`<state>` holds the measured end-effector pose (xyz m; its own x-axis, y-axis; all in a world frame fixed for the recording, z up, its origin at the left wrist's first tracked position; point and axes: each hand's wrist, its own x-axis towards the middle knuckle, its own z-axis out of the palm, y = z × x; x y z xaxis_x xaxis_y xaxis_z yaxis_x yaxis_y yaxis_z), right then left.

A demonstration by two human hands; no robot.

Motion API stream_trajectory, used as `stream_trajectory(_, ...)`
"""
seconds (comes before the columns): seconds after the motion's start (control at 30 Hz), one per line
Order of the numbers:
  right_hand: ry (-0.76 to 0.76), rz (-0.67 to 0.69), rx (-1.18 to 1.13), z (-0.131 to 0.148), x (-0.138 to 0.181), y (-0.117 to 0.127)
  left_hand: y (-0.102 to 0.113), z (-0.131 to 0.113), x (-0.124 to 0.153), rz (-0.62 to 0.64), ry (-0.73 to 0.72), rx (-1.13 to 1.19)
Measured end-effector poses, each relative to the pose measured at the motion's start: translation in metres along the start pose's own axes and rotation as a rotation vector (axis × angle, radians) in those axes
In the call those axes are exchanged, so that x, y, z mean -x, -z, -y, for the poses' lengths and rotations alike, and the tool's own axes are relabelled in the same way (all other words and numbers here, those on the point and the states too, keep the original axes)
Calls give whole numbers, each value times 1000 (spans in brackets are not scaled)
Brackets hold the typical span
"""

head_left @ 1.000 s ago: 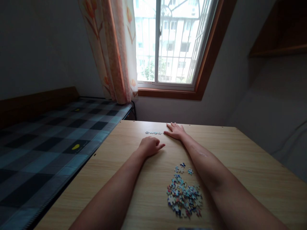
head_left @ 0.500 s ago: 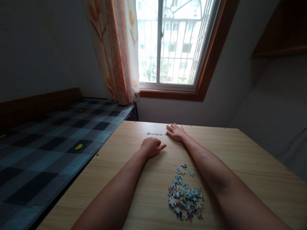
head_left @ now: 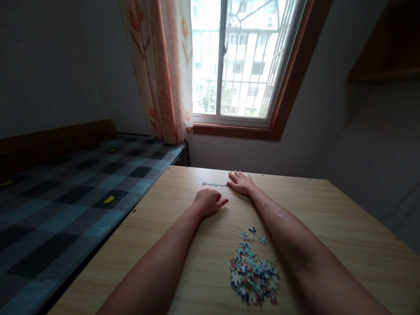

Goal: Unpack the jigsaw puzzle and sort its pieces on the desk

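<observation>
A short row of joined jigsaw pieces (head_left: 214,184) lies near the far edge of the wooden table. My right hand (head_left: 242,182) rests flat at the row's right end, fingers spread and open, the thumb side touching or right beside the last piece. Just in front of the row, my left hand (head_left: 208,202) lies on the table with its fingers curled closed and the thumb sticking out to the right; nothing shows in it. Between my forearms is a heap of loose jigsaw pieces (head_left: 254,275). A few single pieces (head_left: 262,239) lie at its far side.
A bed with a checked cover (head_left: 108,175) stands along the table's left side. Behind the table are a window (head_left: 246,74) and a flowered curtain (head_left: 167,78). A wooden shelf (head_left: 383,76) is on the right wall. The table's far edge (head_left: 278,176) runs just past my right fingertips.
The gap before the rightmost piece has closed; that piece by my right hand now meets the row. My left hand stays in place. The whole view has shifted slightly.
</observation>
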<state>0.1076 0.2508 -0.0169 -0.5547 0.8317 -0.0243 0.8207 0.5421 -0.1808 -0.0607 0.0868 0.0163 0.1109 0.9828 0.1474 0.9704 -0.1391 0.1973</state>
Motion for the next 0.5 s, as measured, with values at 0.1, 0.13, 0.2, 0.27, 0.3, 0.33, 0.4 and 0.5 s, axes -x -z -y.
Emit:
stream_trajectory(0.1,0,-4,-4,-1,0,0,1,0,0,2,-1,-4)
stream_trajectory(0.13,-1,-5,-5,-1,0,0,1,0,0,0,-7,-5)
stream_trajectory(0.2,-3,-5,-7,-1,0,0,2,0,0,-2,-15,-7)
stream_trajectory(0.27,-5,-2,-8,-1,0,1,2,0,1,-1,-18,-8)
stream_trajectory(0.3,-7,0,-8,-1,0,1,1,0,1,0,-18,-7)
stream_trajectory(0.33,-9,2,-9,-1,0,1,1,0,0,-1,-17,-7)
stream_trajectory(0.4,-13,5,-11,0,0,2,1,1,0,-1,-17,-6)
stream_trajectory(0.5,-14,2,-12,0,1,2,0,1,0,-1,-19,-1)
